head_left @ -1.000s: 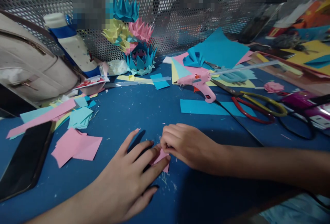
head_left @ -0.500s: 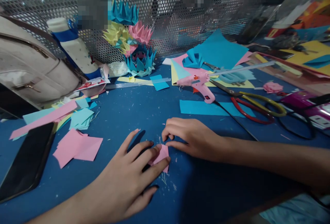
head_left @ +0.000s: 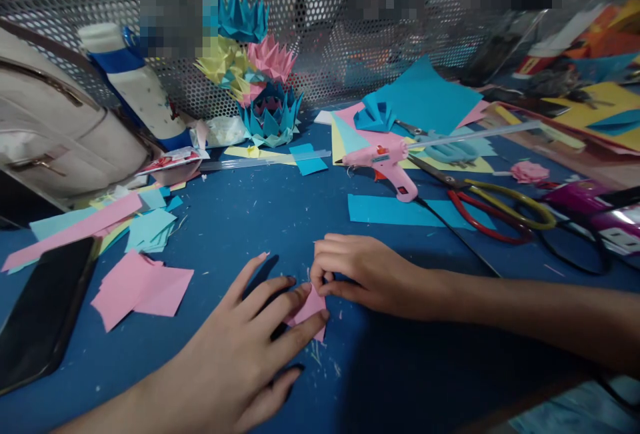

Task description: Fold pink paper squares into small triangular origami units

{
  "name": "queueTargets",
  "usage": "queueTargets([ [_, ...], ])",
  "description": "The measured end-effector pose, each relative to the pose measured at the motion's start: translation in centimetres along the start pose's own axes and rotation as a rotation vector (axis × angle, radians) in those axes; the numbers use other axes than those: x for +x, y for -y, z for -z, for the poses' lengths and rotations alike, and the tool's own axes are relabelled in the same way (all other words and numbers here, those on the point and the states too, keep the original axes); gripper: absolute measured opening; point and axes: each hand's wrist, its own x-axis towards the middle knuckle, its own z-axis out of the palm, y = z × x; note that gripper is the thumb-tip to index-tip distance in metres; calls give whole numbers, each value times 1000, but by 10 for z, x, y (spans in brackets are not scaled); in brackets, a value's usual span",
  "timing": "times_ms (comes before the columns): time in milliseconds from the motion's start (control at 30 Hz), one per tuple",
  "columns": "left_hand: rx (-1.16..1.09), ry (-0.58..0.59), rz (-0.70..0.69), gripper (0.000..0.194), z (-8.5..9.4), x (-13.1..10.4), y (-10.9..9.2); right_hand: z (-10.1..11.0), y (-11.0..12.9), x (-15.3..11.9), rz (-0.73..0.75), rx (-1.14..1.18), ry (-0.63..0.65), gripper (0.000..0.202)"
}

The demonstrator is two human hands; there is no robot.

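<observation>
A small piece of pink paper [head_left: 311, 309] lies on the blue table in front of me. My left hand [head_left: 245, 347] rests over it with fingers spread, two fingertips pressing it down. Thumb and index finger of my right hand [head_left: 367, 274] close in a pinch at the paper's upper right corner, the other fingers curled. Part of the paper is hidden under my left fingers. Pink paper squares [head_left: 143, 287] lie loosely stacked to the left, below a pile of mint paper squares [head_left: 151, 229].
A pink glue gun [head_left: 383, 161] and large scissors [head_left: 493, 204] lie ahead, near a blue paper strip [head_left: 400, 210]. Folded paper flowers [head_left: 270, 117] stand by the perforated metal panel. At left are a phone [head_left: 50, 314], a bottle [head_left: 135, 87] and a bag [head_left: 60, 127].
My right hand has moved slightly left and down, so its fingertips now meet at the pink paper's corner. My left hand stays spread on the paper. The view has shifted slightly.
</observation>
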Motion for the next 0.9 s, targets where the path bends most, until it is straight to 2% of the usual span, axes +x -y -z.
queueTargets([
  [67,3,1,-2,48,0,0,0,-2,0,1,17,-21,-8,25],
  [233,19,-1,-8,48,-2,0,1,-5,4,4,5,-153,-2,9],
  [333,18,-10,-9,48,-2,-1,1,-7,3,5,54,-234,-16,6],
  [467,25,-4,-10,48,-1,0,1,-12,1,4,134,-383,-36,10],
  [633,34,-7,-16,47,-1,1,1,-16,2,3,163,-509,-63,16],
  [900,69,-4,-17,48,-2,0,1,-17,1,3,187,-549,-76,19],
])
